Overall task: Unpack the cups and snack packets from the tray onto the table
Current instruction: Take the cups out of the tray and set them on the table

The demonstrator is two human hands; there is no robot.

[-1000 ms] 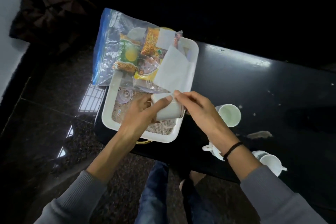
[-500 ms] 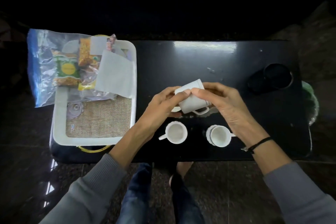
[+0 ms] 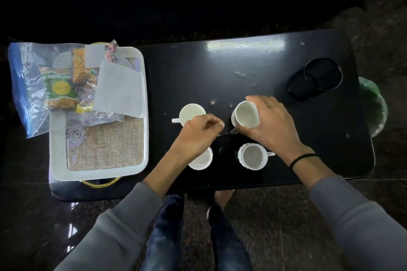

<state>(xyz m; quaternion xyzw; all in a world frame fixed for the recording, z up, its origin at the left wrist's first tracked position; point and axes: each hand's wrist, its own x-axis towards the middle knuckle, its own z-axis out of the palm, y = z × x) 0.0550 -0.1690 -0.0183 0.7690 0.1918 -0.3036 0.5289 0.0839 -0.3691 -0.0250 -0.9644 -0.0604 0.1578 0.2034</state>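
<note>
R hand (image 3: pixel 272 124) grips cup (image 3: pixel 246 115), mouth up, slight tilt

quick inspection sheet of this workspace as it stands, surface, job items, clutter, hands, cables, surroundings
surface: glossy black table, scattered crumbs near its middle.
job's things: four white cups on the table, two far, two near; white tray at the table's left end still holds the clear bag of snack packets, which overhangs its left rim.
clutter: white paper sheet and woven mat in the tray; black round holder at far right.
grippers: right hand grips the far right cup; left hand loosely curled between the left cups, holding nothing visible.
cables: nothing seen.
surroundings: dark stone floor; green object past the table's right edge.
</note>
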